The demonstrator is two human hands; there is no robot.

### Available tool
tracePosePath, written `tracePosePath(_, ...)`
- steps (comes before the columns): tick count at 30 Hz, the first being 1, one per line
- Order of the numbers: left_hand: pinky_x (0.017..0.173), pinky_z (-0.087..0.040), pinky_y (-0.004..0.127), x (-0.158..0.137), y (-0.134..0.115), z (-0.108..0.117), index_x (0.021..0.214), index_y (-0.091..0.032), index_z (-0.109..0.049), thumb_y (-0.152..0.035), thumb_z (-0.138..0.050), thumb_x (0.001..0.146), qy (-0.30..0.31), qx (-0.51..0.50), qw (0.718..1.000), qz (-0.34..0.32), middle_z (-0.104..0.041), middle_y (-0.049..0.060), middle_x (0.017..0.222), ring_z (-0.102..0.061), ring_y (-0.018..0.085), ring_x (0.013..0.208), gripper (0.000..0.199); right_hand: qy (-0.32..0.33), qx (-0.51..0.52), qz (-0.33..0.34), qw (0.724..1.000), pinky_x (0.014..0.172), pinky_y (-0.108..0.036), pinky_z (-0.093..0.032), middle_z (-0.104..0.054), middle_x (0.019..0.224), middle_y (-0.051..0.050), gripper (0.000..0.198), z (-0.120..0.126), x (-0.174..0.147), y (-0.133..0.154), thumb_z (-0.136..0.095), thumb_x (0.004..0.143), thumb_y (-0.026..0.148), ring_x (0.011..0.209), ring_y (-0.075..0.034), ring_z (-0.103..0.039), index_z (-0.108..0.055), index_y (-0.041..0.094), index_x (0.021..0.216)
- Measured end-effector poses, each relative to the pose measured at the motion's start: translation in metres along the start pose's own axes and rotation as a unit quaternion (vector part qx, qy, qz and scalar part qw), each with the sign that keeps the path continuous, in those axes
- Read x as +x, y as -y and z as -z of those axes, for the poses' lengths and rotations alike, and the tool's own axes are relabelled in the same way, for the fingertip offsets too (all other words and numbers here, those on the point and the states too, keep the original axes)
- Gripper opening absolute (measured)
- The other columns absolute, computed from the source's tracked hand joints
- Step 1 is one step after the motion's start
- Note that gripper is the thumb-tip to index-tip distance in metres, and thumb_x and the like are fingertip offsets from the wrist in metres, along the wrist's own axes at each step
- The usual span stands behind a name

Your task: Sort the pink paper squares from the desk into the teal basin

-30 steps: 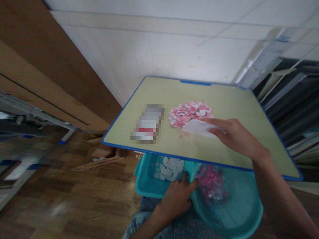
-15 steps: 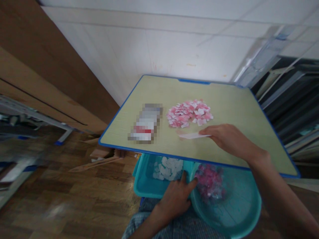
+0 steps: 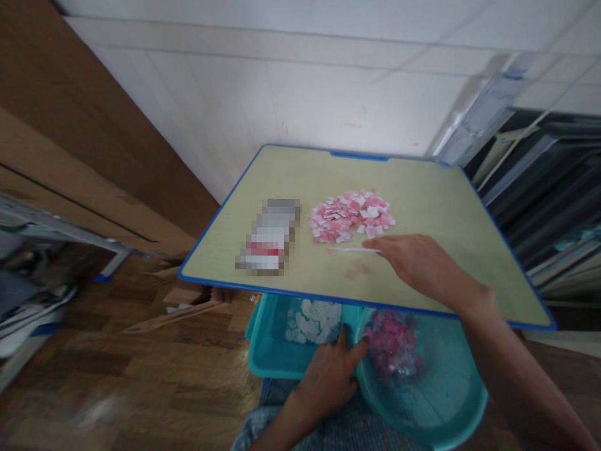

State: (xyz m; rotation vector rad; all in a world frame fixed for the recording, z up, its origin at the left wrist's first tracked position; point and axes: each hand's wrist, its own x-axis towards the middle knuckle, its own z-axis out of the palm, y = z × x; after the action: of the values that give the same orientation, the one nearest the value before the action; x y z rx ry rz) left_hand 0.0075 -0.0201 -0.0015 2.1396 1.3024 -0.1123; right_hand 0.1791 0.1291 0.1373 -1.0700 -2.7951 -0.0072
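Note:
My right hand [image 3: 416, 260] is closed on one end of a thin white strip [image 3: 354, 250], seen nearly edge-on just above the board. Right behind it lies a pile of small pink and white square pieces [image 3: 352, 214]. A faint pink patch [image 3: 358, 269] shows on the board in front of the strip. Below the board's near edge, my left hand [image 3: 331, 369] rests where two teal tubs meet, thumb and forefinger spread, touching their rims. White flakes [image 3: 317, 321] lie in the rectangular tub [image 3: 263, 363]. The round basin [image 3: 462, 410] holds a clear bag of bright pink pieces [image 3: 393, 344].
The pale yellow board [image 3: 291, 169] has a blue edge. A blurred-out phone-shaped object [image 3: 268, 238] lies on its left side. A white wall [image 3: 225, 94] stands behind, dark stacked panels [image 3: 554, 169] at right, a brown carton [image 3: 94, 138] at left.
My right hand has shifted slightly and turned the strip from a flatter slant to edge-on, away from me. A pink patch shows in front of it. My left hand stays at the rims.

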Motion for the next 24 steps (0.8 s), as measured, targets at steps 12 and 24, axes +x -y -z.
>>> tracePosePath(12,0.083,-0.047,0.049,0.000,0.001,0.001,0.141,-0.031,-0.027,-0.017,-0.050,0.076,0.015,-0.008,1.000,-0.005,-0.031,0.018,0.143,-0.059,0.034,0.100,0.071,-0.002,0.138,0.008,0.990,0.096,-0.038,-0.047,-0.065,0.119,-0.004,0.032,-0.005,-0.042,-0.027,-0.039,0.093,0.017,0.110,-0.019,-0.059,-0.062,0.021,0.115)
tracePosePath(24,0.082,-0.047,0.048,0.001,0.001,0.003,0.142,-0.030,-0.027,-0.015,-0.048,0.071,0.021,0.002,1.000,0.005,-0.034,0.017,0.141,-0.059,0.034,0.099,0.075,-0.013,0.111,0.076,0.991,0.097,-0.037,-0.046,-0.065,0.120,-0.003,0.040,-0.003,-0.016,-0.012,-0.037,0.091,0.010,0.109,-0.017,-0.059,-0.061,0.022,0.121)
